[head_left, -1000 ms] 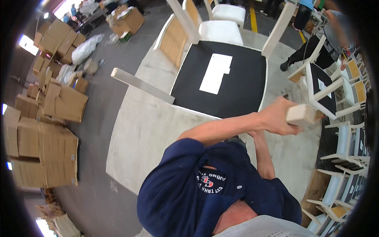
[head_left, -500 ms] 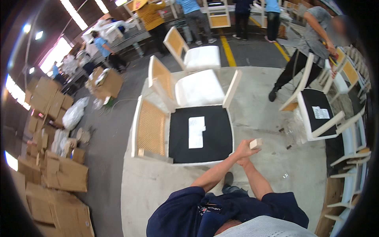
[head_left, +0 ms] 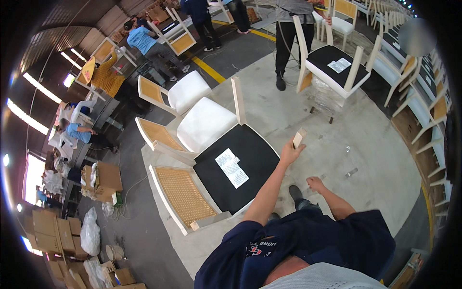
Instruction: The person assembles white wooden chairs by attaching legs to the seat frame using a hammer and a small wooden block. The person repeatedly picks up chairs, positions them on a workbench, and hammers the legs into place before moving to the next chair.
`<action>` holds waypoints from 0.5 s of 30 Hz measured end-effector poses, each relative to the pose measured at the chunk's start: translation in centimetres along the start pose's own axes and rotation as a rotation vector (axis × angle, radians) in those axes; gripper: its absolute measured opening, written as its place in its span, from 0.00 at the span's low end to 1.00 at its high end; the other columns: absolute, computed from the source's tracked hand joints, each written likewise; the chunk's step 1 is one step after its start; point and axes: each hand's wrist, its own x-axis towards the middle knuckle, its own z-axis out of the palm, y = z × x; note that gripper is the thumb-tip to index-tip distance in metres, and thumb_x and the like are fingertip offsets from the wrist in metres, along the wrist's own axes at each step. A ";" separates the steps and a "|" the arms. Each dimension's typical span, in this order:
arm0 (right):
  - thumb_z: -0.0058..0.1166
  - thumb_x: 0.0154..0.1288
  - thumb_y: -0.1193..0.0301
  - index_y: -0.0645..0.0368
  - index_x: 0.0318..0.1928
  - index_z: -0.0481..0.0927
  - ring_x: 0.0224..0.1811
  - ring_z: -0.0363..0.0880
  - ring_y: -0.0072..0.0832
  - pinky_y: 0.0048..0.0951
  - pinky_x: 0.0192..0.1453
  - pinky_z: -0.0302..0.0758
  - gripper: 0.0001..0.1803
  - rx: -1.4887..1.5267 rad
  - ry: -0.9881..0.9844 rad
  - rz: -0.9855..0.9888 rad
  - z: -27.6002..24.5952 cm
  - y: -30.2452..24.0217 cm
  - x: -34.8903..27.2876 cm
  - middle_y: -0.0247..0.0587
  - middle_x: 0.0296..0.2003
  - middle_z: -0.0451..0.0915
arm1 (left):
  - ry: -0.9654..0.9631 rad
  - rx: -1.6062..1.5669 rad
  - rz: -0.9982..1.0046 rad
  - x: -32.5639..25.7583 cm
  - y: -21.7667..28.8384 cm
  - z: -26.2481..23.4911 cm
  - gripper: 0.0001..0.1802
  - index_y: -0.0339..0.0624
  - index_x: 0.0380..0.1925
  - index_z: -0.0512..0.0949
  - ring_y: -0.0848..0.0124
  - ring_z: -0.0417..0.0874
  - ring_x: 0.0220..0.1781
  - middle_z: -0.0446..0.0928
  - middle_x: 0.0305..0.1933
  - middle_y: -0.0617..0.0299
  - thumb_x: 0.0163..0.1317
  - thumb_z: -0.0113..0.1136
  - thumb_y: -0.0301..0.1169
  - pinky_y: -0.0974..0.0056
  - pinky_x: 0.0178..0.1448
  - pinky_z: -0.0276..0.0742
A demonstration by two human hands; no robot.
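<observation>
My left hand (head_left: 290, 153) is raised in front of me and grips a small pale wooden block (head_left: 299, 137). It hovers just right of a pale wooden chair tipped on the floor, whose black seat underside (head_left: 250, 159) carries a white label (head_left: 231, 167) and whose cane back (head_left: 183, 195) lies flat. My right hand (head_left: 315, 184) hangs lower, near my shoe (head_left: 294, 193). Its fingers are curled with nothing in them.
Two more chairs with white seats (head_left: 207, 123) (head_left: 187, 91) lie behind the tipped one. A person (head_left: 288, 29) holds another chair with a black underside (head_left: 332, 60) at the back right. Rows of chairs (head_left: 428, 111) line the right side. Cardboard boxes (head_left: 53, 226) are stacked at the left, and other workers (head_left: 144, 41) stand at the back.
The view has drawn back and turned, so the tipped chair looks smaller and more of the hall shows. My left hand still holds the block, now at the chair's right edge.
</observation>
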 end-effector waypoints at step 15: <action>0.49 0.56 0.59 0.66 0.36 0.82 0.41 0.81 0.54 0.46 0.48 0.75 0.21 -0.056 0.559 0.297 5.2 33.6 -23.7 0.60 0.33 0.81 | 0.060 0.516 0.034 -16.3 -14.1 0.8 0.16 0.38 0.40 0.79 0.47 0.82 0.40 0.81 0.37 0.43 0.59 0.56 0.38 0.49 0.45 0.76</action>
